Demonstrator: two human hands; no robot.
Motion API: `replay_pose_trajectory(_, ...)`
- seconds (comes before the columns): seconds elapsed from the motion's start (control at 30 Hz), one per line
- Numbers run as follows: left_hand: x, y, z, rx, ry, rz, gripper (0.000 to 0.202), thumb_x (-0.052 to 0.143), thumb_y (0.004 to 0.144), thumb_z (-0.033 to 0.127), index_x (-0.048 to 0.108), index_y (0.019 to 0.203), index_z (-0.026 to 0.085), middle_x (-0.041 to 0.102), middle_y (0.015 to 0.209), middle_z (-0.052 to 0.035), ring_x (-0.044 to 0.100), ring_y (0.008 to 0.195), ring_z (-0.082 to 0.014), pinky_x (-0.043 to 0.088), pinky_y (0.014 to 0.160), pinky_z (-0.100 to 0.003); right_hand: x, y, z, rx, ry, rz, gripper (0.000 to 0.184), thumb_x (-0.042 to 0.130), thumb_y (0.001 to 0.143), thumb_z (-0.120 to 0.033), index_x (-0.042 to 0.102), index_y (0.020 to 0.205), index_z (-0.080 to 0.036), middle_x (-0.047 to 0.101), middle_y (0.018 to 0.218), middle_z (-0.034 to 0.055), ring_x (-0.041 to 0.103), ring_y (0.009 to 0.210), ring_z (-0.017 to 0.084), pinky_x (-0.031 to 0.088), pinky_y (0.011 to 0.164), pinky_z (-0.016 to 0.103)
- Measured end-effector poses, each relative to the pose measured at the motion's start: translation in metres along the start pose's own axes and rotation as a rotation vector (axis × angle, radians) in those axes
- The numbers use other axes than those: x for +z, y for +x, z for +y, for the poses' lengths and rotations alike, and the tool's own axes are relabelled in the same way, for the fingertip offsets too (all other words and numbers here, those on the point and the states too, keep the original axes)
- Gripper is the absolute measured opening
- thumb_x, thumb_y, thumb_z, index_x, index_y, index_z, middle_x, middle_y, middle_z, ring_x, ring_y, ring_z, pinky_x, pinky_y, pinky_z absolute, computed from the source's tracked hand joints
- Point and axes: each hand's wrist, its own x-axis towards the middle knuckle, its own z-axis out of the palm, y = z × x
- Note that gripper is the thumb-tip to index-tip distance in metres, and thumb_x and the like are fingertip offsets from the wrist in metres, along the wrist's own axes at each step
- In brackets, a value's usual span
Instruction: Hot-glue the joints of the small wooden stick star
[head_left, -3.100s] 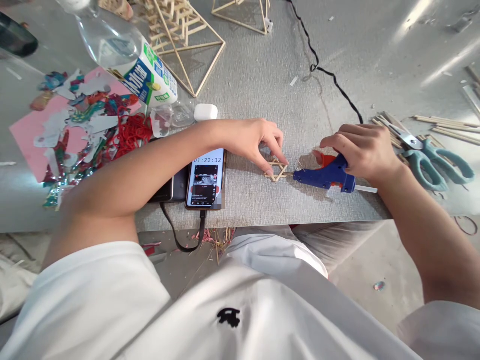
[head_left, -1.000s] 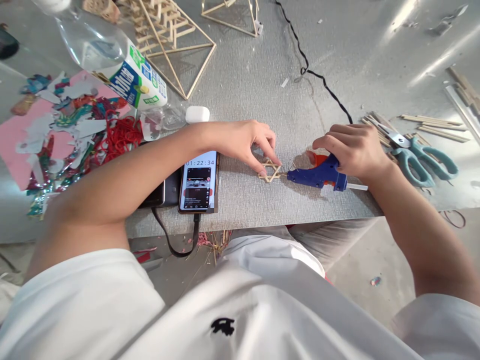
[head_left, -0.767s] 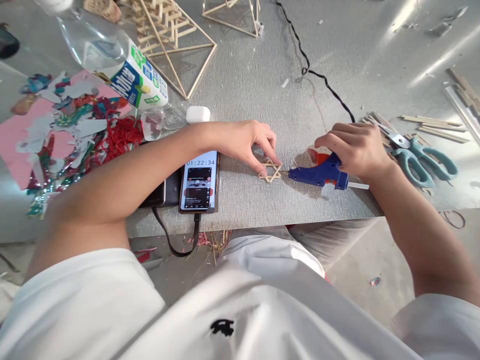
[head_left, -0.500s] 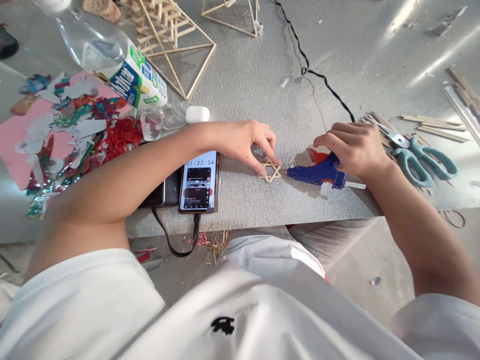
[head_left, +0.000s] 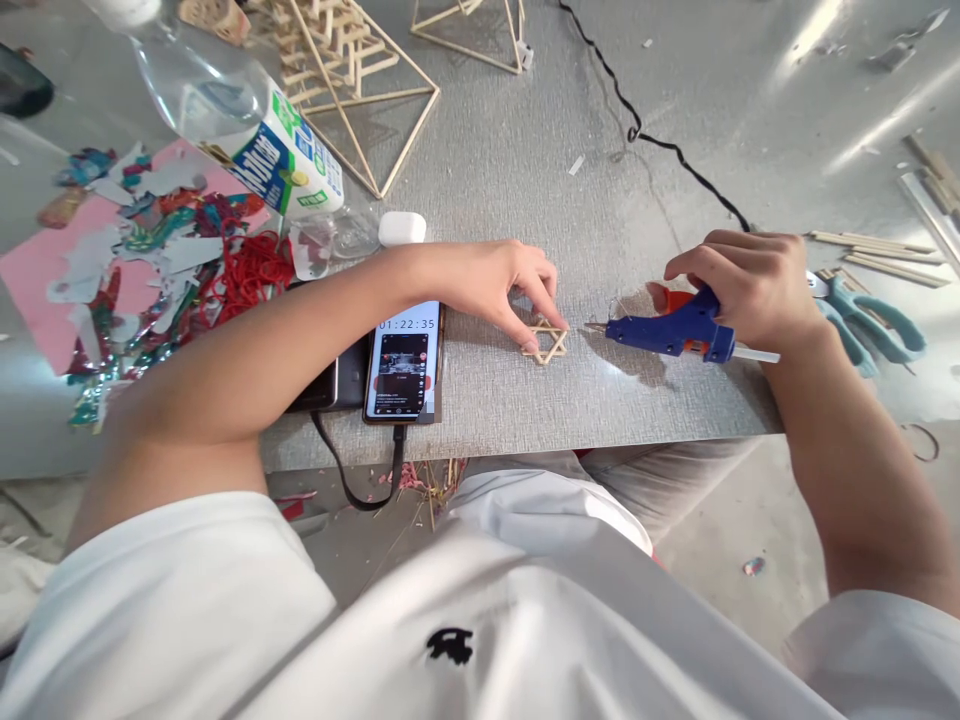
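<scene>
Between thumb and fingers, my left hand (head_left: 517,285) grips a small six-pointed star of thin wooden sticks (head_left: 553,343), which lies on the grey tabletop (head_left: 495,390). My right hand (head_left: 757,285) is wrapped round a blue hot glue gun (head_left: 664,333) with an orange trigger. A white glue stick (head_left: 757,354) pokes from its back end. The gun's metal nozzle points left at the star, with a small gap between them. Right beside my right hand lie scissors with teal handles (head_left: 877,320), partly hidden by it.
Left of the star lies a phone (head_left: 399,365) with a black charging cable (head_left: 360,495). Behind are a plastic bottle (head_left: 247,130), a larger stick frame (head_left: 409,150) and red string (head_left: 255,270). A black cord (head_left: 660,145) runs to my right hand. Loose sticks (head_left: 885,250) lie at right.
My right hand has drawn the glue gun to the right, so its nozzle has come away from the star. My left hand still holds the star in place.
</scene>
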Motion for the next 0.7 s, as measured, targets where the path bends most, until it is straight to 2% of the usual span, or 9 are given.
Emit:
replay_pose_trajectory(0.1, 0.000, 0.000, 0.000, 0.006, -0.002, 0.006, 0.044, 0.093, 0.093, 0.070, 0.097, 0.124, 0.040, 0.081, 0.107, -0.0063, 0.066, 0.106, -0.0231, 0.045, 0.103, -0.035, -0.001, -0.003, 0.007, -0.082, -0.072, 0.083, 0.021, 0.073, 0.104, -0.046, 0.068, 0.090, -0.030, 0.073, 0.071, 0.0028, 0.055, 0.062, 0.018, 0.032, 0.057, 0.037)
replay_pose_trajectory(0.23, 0.001, 0.001, -0.003, 0.029, -0.009, 0.004, 0.043, 0.094, 0.092, 0.069, 0.097, 0.124, 0.041, 0.081, 0.105, -0.0061, 0.067, 0.106, -0.0232, 0.046, 0.103, -0.035, -0.001, -0.007, 0.022, -0.121, -0.143, 0.133, 0.024, 0.073, 0.106, -0.046, 0.069, 0.090, -0.029, 0.073, 0.070, 0.0037, 0.058, 0.065, 0.017, 0.032, 0.057, 0.034)
replay_pose_trajectory(0.33, 0.002, 0.002, -0.005, 0.042, -0.014, 0.007, 0.043, 0.094, 0.091, 0.070, 0.097, 0.124, 0.041, 0.080, 0.104, -0.0059, 0.067, 0.105, -0.0227, 0.046, 0.102, -0.035, 0.003, -0.009, 0.033, -0.037, -0.185, 0.147, 0.026, 0.069, 0.109, -0.049, 0.070, 0.093, -0.029, 0.071, 0.069, 0.0047, 0.058, 0.067, 0.018, 0.028, 0.057, 0.035)
replay_pose_trajectory(0.53, 0.004, 0.003, -0.007, 0.049, -0.014, 0.021, 0.042, 0.099, 0.087, 0.063, 0.097, 0.122, 0.041, 0.079, 0.102, -0.0054, 0.068, 0.101, -0.0223, 0.047, 0.099, -0.035, 0.029, -0.009, 0.053, 0.149, -0.281, 0.227, 0.052, 0.062, 0.110, -0.078, 0.072, 0.111, -0.027, 0.065, 0.072, 0.0068, 0.053, 0.068, 0.022, 0.018, 0.057, 0.038)
replay_pose_trajectory(0.6, 0.005, 0.004, -0.007, 0.052, -0.010, 0.027, 0.042, 0.100, 0.085, 0.060, 0.097, 0.122, 0.039, 0.079, 0.103, -0.0063, 0.069, 0.099, -0.0224, 0.048, 0.096, -0.036, 0.039, -0.010, 0.060, 0.169, -0.261, 0.290, 0.051, 0.062, 0.110, -0.078, 0.070, 0.114, -0.028, 0.066, 0.072, 0.0074, 0.051, 0.068, 0.023, 0.017, 0.059, 0.040)
replay_pose_trajectory(0.7, 0.006, 0.004, -0.005, 0.074, 0.003, 0.034, 0.041, 0.101, 0.083, 0.056, 0.098, 0.117, 0.034, 0.078, 0.101, -0.0063, 0.069, 0.098, -0.0225, 0.049, 0.099, -0.037, 0.047, -0.013, 0.065, 0.157, -0.212, 0.361, 0.039, 0.074, 0.107, -0.064, 0.067, 0.123, -0.029, 0.070, 0.075, 0.0086, 0.050, 0.073, 0.025, 0.019, 0.063, 0.042)
